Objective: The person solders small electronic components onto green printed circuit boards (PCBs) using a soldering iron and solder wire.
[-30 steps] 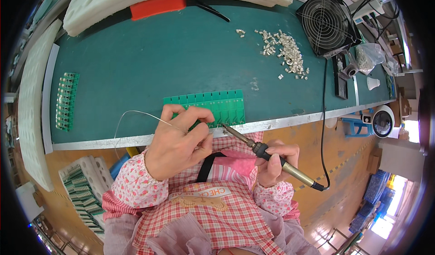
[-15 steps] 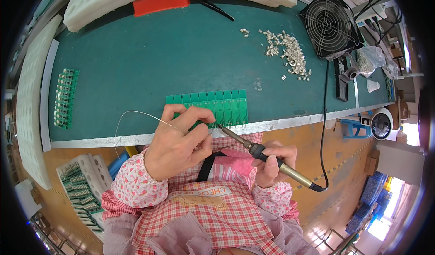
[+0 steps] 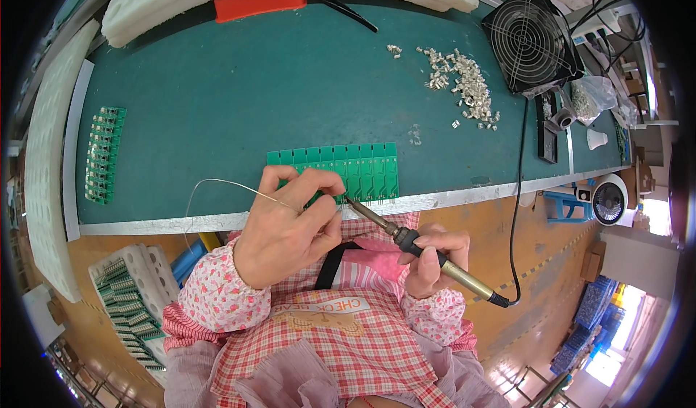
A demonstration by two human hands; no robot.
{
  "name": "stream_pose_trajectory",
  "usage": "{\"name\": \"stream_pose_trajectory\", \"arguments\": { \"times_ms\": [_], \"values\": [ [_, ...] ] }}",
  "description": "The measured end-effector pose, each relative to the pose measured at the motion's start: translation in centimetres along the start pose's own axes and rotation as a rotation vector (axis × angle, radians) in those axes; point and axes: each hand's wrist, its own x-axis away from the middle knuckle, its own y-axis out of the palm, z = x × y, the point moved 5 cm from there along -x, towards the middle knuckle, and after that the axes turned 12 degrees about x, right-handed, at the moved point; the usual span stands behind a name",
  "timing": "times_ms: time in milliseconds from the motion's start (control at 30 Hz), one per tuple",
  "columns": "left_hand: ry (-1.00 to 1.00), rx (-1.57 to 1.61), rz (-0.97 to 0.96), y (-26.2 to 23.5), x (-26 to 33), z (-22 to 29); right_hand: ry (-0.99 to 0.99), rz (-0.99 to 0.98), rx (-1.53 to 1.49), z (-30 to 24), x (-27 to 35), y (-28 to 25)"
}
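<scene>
Nearest you, your right hand [image 3: 426, 276] wraps its fingers and thumb pen-fashion round the soldering iron [image 3: 407, 240], its tip angled to the near edge of the green board panel [image 3: 371, 172]; contact cannot be told. Your left hand [image 3: 279, 237] keeps its fingers curled narrow on the solder wire [image 3: 233, 182], which loops out to the left; this hand hides part of the panel. The panel lies at the front edge of the worktop [image 3: 203, 103]. Handling: expect the panel to be light, stiff and somewhat brittle, its smooth face apt to slide; take it by the outer edges, clear of the pins. The wire is probably soft and easily kinked; hold the iron by its handle, never its metal shaft. Beyond, at left, a populated board strip [image 3: 105, 154]; at right, a heap of silvery components [image 3: 470, 87] and a black fan [image 3: 533, 42]; farthest, a slender black tool [image 3: 349, 13] and a red block [image 3: 261, 3]
</scene>
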Motion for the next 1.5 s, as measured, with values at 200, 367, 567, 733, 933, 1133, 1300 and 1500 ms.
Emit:
{"name": "stream_pose_trajectory", "arguments": {
  "times_ms": [200, 367, 567, 733, 933, 1133, 1300, 1500],
  "values": [
    [0.001, 0.005, -0.015, -0.1, 0.1, 0.0, -0.118, 0.049, 0.029, -0.2, 0.0, -0.2],
    [-0.016, -0.014, 0.006, -0.9, 0.6, 0.1, -0.118, 0.077, -0.001, -0.4, -0.2, -0.7],
    [-0.038, -0.018, 0.008, -1.1, 1.0, -0.2, -0.11, 0.016, -0.008, -0.5, -0.1, 0.2],
    [-0.03, -0.016, 0.013, -1.1, 1.0, -0.3, -0.114, 0.021, -0.024, -0.5, -0.2, 1.1],
    [-0.035, -0.008, 0.017, -1.0, 1.0, -0.4, -0.054, 0.02, -0.035, -0.3, -0.1, 1.3],
    [-0.027, -0.012, 0.011, -0.9, 1.0, -0.6, -0.051, 0.018, -0.036, -0.2, 0.0, 1.3],
    [-0.016, -0.033, 0.016, -1.3, 1.1, -0.4, -0.094, 0.02, 0.009, -0.4, 0.0, 1.3],
    [-0.043, -0.04, 0.041, -2.4, 1.8, -0.6, -0.125, 0.081, 0.016, -0.7, -0.3, 0.4]
  ]
}}
